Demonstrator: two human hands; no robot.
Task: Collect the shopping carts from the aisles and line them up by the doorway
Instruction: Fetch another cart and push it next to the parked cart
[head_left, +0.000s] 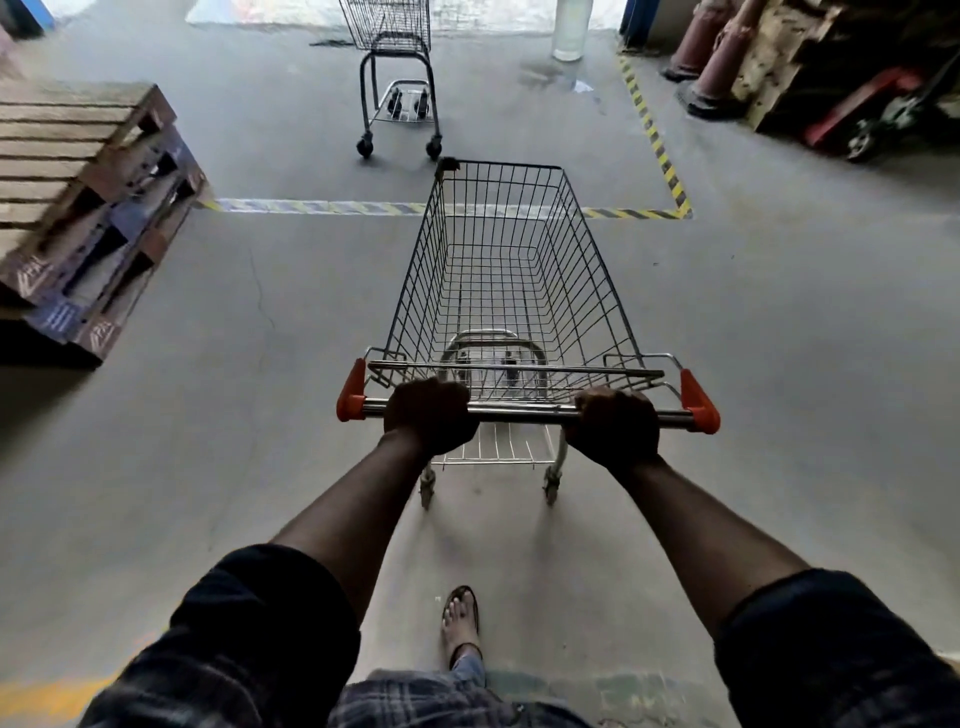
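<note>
On the concrete floor (234, 415), the shopping cart (509, 270) is held in a clamped grip by left hand (431, 415) and right hand (613, 428) at its handlebar (524, 413), likely to be steered behind the parked cart (397, 78).

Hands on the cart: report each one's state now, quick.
Left hand: fingers curled round the cart handle, gripping it.
Right hand: gripping the same cart handle, further right.

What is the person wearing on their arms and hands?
The left hand and right hand are bare: no gloves or watch show. The left sleeve and right sleeve are dark, ending near the elbows; the left shows faint plaid.
</note>
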